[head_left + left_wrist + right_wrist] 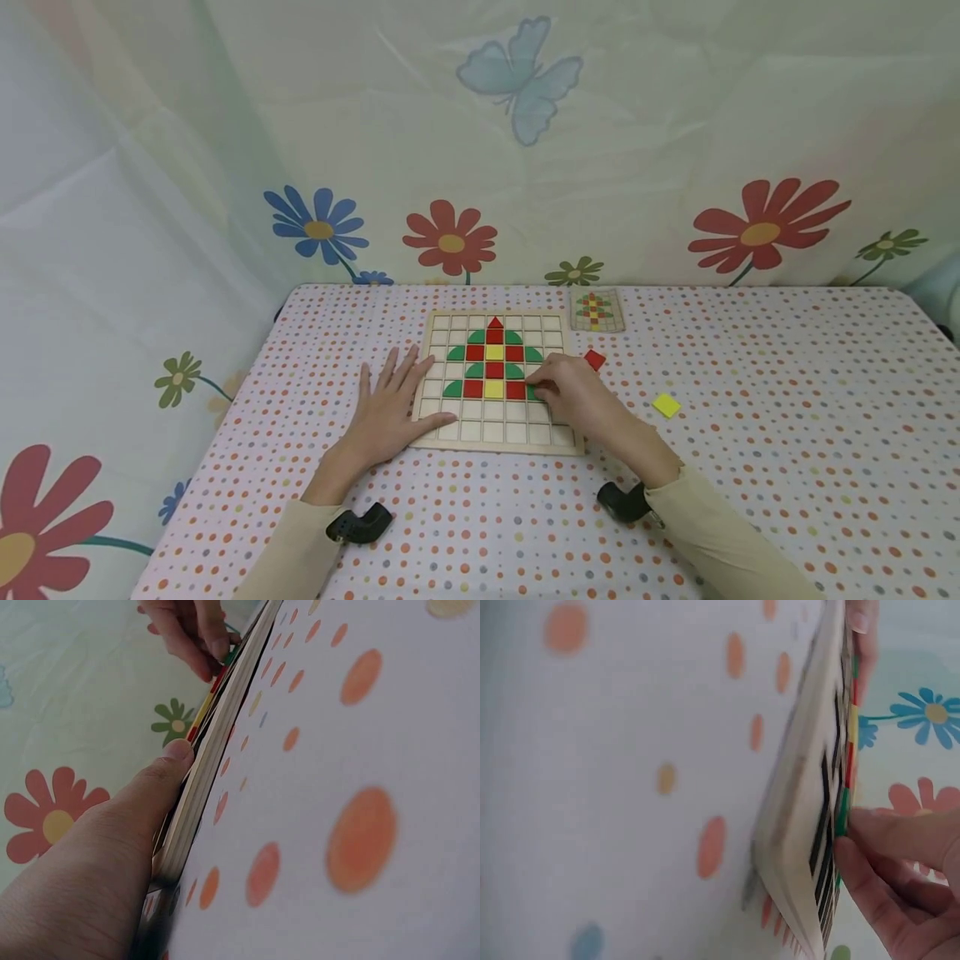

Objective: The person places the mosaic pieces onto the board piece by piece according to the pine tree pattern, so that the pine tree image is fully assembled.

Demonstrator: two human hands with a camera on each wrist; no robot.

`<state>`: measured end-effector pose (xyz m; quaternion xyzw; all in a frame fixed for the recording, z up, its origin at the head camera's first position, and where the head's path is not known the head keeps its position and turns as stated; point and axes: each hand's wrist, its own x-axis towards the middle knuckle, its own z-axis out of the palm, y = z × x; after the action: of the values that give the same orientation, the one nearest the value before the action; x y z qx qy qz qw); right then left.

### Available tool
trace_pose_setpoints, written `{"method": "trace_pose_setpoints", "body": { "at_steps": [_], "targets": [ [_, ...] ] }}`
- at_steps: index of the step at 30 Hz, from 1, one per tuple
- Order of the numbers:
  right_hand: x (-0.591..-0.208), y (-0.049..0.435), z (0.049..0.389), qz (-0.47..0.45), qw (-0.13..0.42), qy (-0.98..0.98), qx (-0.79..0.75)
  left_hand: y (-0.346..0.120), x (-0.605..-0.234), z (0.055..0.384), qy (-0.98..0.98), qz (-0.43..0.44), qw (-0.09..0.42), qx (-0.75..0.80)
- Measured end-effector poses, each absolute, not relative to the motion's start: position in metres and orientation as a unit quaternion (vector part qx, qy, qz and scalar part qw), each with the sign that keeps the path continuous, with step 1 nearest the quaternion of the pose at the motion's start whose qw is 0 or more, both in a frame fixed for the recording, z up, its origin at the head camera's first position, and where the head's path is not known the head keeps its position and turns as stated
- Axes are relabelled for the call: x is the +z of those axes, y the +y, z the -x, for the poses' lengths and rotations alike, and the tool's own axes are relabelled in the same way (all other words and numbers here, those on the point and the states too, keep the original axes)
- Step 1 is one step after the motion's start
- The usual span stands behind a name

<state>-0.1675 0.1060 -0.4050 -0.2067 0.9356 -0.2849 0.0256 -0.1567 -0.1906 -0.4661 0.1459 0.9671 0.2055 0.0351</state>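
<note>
A wooden grid board lies on the table, with red, yellow and green tiles forming a tree shape in its cells. My left hand rests spread over the board's left edge, thumb on the lower cells. At the right end of the tree's lowest row, my right hand pinches a green quarter-round tile with thumb and fingertips. That tile sits at its cell beside a red square, partly hidden by the fingers.
A small pattern card with the same kind of tree lies beyond the board's upper right corner. A loose red tile and a yellow tile lie to the right on the dotted tablecloth. A flowered curtain hangs behind.
</note>
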Motion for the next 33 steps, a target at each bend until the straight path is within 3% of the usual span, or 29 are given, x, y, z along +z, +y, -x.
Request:
{"method": "trace_pose_setpoints", "body": {
  "at_steps": [10,24,33],
  "targets": [
    [-0.393,0.14,0.184,0.165,-0.032,0.924,-0.342,-0.193,-0.467,0.157,0.966,-0.144,0.029,0.213],
    [-0.406,0.171,0.208,0.12,0.021,0.94,-0.318,-0.194,-0.466,0.157,0.965,-0.147,0.026,0.217],
    [-0.401,0.173,0.209,0.035,0.051,0.95,-0.307,-0.192,-0.467,0.156,0.966,-0.145,0.039,0.211]
  ]
}}
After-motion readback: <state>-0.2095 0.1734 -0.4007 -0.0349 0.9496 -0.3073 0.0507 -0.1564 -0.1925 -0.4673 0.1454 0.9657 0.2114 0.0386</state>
